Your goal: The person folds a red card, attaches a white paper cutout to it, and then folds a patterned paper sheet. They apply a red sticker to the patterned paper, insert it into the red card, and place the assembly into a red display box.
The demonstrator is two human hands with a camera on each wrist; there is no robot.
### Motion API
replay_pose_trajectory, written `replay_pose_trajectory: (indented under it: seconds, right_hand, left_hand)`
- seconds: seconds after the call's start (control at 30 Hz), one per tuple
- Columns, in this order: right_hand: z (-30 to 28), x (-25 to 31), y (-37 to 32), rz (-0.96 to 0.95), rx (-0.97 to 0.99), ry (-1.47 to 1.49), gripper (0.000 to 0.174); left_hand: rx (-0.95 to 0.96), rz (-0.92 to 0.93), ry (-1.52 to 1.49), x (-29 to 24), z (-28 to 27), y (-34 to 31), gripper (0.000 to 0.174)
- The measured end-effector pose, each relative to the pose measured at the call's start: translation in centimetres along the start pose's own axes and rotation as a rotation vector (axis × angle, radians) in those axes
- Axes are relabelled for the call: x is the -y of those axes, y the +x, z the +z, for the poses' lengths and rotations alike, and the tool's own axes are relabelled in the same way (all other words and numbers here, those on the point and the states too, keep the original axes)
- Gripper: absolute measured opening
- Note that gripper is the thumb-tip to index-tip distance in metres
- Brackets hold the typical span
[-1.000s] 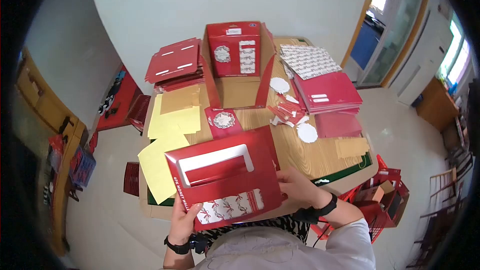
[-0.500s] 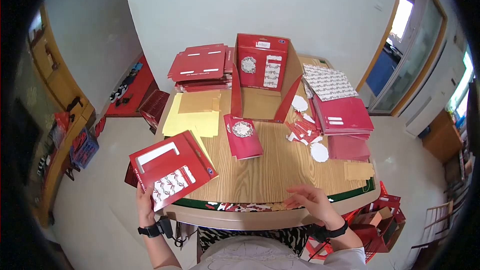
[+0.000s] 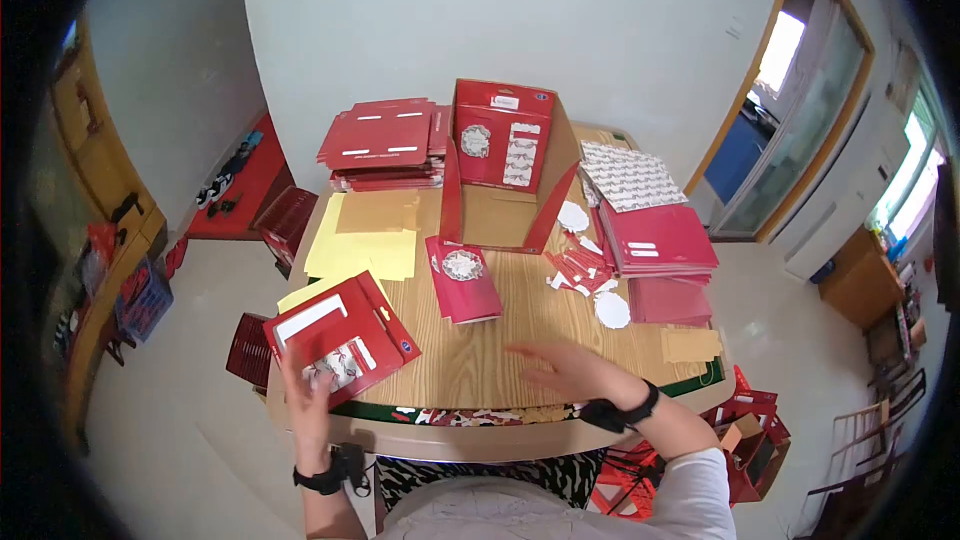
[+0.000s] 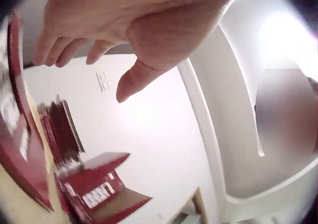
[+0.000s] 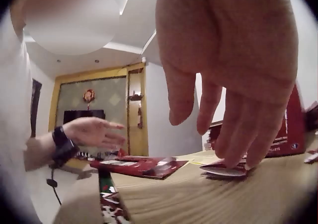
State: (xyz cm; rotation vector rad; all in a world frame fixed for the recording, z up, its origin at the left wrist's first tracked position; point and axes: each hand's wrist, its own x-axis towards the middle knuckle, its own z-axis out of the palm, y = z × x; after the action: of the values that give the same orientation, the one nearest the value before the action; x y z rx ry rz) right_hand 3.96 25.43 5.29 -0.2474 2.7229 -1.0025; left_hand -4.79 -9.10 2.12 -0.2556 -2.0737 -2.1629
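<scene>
My left hand (image 3: 308, 405) is over the lower left of a flat red package (image 3: 383, 340) with a white window and patterned panel, lying at the table's left front. Its fingers look extended in the left wrist view, with nothing held in the hand (image 4: 159, 27). Over the front middle of the table is my right hand (image 3: 580, 370), fingers extended and empty; the right wrist view shows this hand (image 5: 228, 65) palm-side. Between the hands and a standing open-fronted red box (image 3: 498, 165) lie pink wallets (image 3: 470, 302) with a round floral label.
Red flat packages (image 3: 375, 135) are stacked at the back left, above yellow sheets (image 3: 360, 252). At the right are pink folders (image 3: 660, 240), a patterned sheet (image 3: 630, 175), white round tags (image 3: 612, 310) and red strips (image 3: 580, 265). Scraps (image 3: 490, 417) line the front edge.
The red package went from both hands to the left hand, then down onto the table at the left. My left hand has released it. The right hand moved away from it, over the table.
</scene>
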Motion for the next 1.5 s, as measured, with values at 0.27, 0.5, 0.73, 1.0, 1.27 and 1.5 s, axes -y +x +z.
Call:
replay_pose_trajectory:
  seconds: [0.27, 0.5, 0.73, 1.0, 1.27, 1.5]
  right_hand:
    - [3.8, -1.8, 11.7, -0.104, -0.309, -0.71, 0.066]
    - [6.3, -2.2, 12.9, 0.012, -0.307, -0.977, 0.062]
    - [3.2, 3.8, 6.0, 0.015, -0.348, -0.68, 0.058]
    - [5.3, 4.7, -1.6, 0.011, -0.014, 1.184, 0.042]
    - [3.0, 2.7, -4.5, 0.062, 0.025, 0.97, 0.046]
    - [-5.4, -13.6, -9.0, 0.319, -0.614, -0.581, 0.05]
  left_hand:
    - [0.336, -0.151, -0.211, -0.1, 4.8, -1.8, 0.063]
    - [0.352, -0.231, -0.291, -0.3, 4.1, -2.1, 0.06]
    - [0.376, -0.246, -0.348, 0.2, 5.2, -2.3, 0.058]
    - [0.554, -0.409, -0.948, 1.3, 7.6, -3.1, 0.044]
    - [0.355, -0.463, -0.912, -2.3, 11.2, -3.8, 0.032]
    - [0.323, -0.556, -0.756, -0.4, 9.8, -4.2, 0.031]
